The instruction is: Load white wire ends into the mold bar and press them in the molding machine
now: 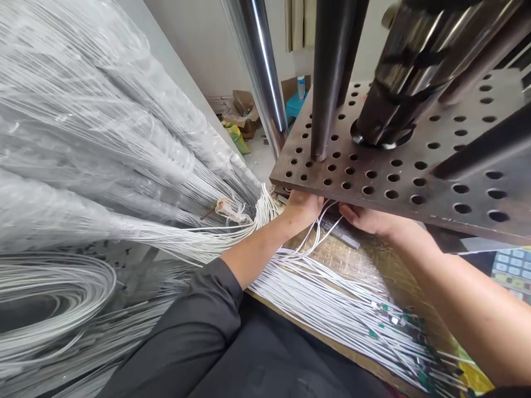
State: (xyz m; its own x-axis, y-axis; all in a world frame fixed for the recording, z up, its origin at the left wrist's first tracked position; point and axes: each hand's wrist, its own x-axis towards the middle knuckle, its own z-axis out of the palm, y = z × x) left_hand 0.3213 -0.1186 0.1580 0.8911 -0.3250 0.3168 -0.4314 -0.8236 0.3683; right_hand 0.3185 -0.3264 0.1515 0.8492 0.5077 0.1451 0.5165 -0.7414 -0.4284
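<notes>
Both hands reach under the front edge of a drilled metal plate (360,177). My left hand (305,205) is at the plate's left corner, its fingers mostly hidden beneath it. To its right, my right hand (363,217) is partly under the same edge, its fingertips close to a few loose white cables (319,235). What either hand holds is hidden. A thick bundle of white cables (315,282) lies on the bench below, with small green and white ends at the lower right. A flat metal piece (346,239) sits between the hands.
Plastic-wrapped cable bundles (103,99) fill the left side, above a coiled cable loop (99,287). Metal columns (329,83) rise from the plate. A blue stool (295,105) and a yellow-green bag (237,138) stand behind. A keypad (512,265) is at the right.
</notes>
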